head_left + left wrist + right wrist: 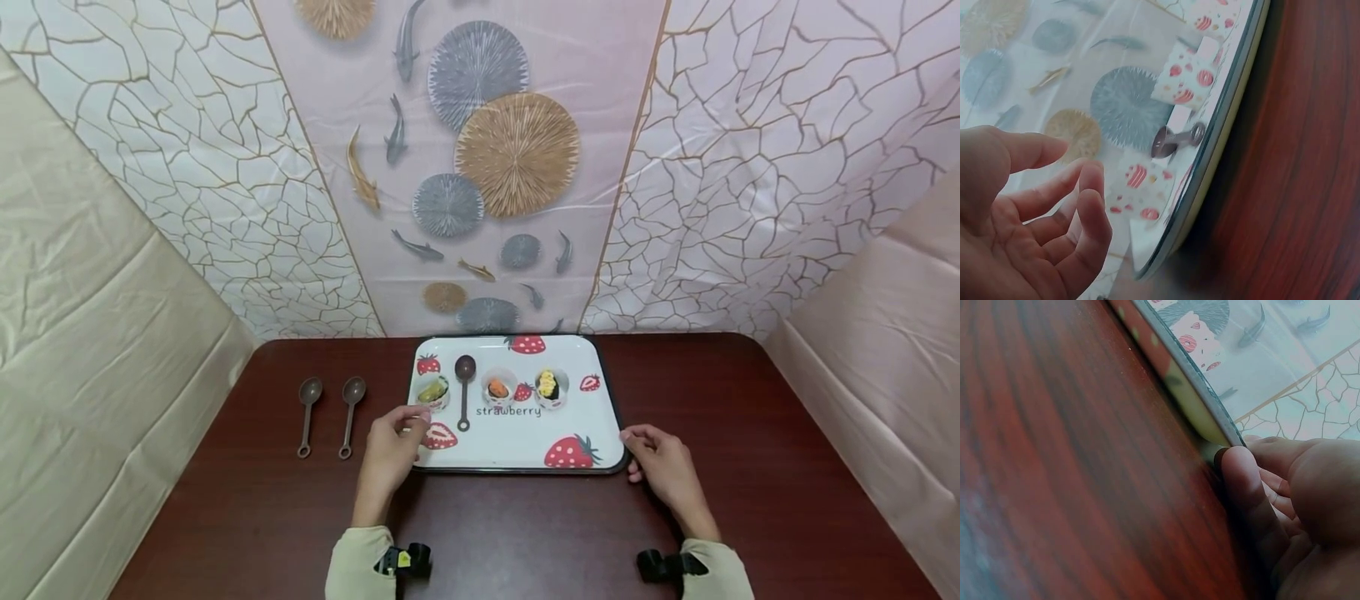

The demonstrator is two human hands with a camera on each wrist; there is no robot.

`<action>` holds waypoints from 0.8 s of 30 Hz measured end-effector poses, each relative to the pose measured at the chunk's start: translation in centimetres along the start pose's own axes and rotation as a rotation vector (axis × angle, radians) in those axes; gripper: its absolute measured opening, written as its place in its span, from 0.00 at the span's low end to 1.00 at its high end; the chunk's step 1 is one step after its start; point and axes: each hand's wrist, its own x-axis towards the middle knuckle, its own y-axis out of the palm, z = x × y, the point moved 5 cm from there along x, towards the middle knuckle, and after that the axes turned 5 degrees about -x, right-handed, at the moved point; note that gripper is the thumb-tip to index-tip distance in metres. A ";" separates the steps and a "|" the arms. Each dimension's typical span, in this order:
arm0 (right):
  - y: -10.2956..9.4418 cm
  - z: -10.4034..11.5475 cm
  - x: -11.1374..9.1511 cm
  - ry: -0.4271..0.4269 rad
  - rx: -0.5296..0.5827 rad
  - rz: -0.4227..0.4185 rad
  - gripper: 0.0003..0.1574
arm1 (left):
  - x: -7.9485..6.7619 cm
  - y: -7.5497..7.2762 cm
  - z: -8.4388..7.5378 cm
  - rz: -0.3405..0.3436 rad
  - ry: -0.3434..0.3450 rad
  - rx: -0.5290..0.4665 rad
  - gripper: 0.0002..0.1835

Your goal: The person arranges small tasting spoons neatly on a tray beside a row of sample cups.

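Observation:
A white tray (517, 446) printed with strawberries and a dark rim lies on the table. On it stand three small printed cups: the left cup (442, 406) holds something green, the middle cup (489, 400) something orange, the right cup (561, 398) something yellow on black. A brown spoon (463, 392) lies between the left and middle cups. My left hand (393, 442) hovers over the tray's left edge near the left cup, thumb and fingertips apart with nothing between them. At the front right corner, my right hand (663, 467) pinches the tray's rim; its fingertips (1240, 465) overlap the corner.
Two more brown spoons lie on the table left of the tray, the outer spoon (306, 417) and the inner spoon (349, 417). The dark reddish table (525, 542) meets a patterned cloth backdrop (480, 275) behind the tray. Beige cloth (112, 333) hangs at the side.

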 end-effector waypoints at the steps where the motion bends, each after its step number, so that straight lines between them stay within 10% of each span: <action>1: 0.0 0.0 0.0 0.001 0.000 0.002 0.17 | 0.0 -0.3 0.0 -0.006 0.001 0.009 0.13; 24: 0.0 -0.2 0.0 -0.009 0.004 -0.005 0.16 | 1.1 -7.9 3.6 -0.058 -0.033 0.369 0.18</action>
